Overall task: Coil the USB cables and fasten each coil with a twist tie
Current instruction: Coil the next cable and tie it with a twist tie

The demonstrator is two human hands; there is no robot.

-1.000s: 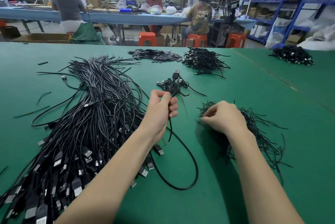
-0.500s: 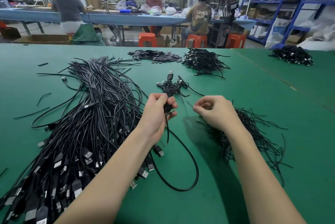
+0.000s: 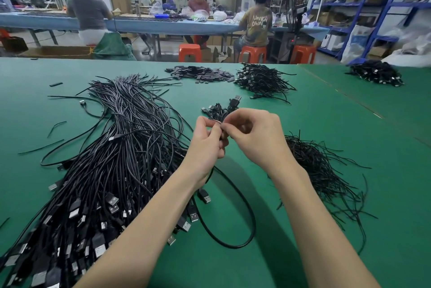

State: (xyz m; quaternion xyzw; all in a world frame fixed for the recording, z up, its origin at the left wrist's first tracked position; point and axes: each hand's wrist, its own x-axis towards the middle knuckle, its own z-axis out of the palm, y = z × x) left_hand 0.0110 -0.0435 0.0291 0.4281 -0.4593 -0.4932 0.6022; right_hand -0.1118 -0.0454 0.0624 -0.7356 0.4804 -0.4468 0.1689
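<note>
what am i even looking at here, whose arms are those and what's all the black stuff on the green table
There is no machine here. The picture comes from a camera worn on a person's head, looking forward and down, so the two bare arms are that person's own. The left hand grips a black USB cable whose loop hangs down onto the green table. The right hand meets it and pinches a thin black twist tie at the cable. To the left lies a big pile of loose cables. To the right lies a heap of twist ties. Just beyond the hands sits a small cluster of bundled cables, with more piles farther back. Other workers sit at a blue bench behind.
</note>
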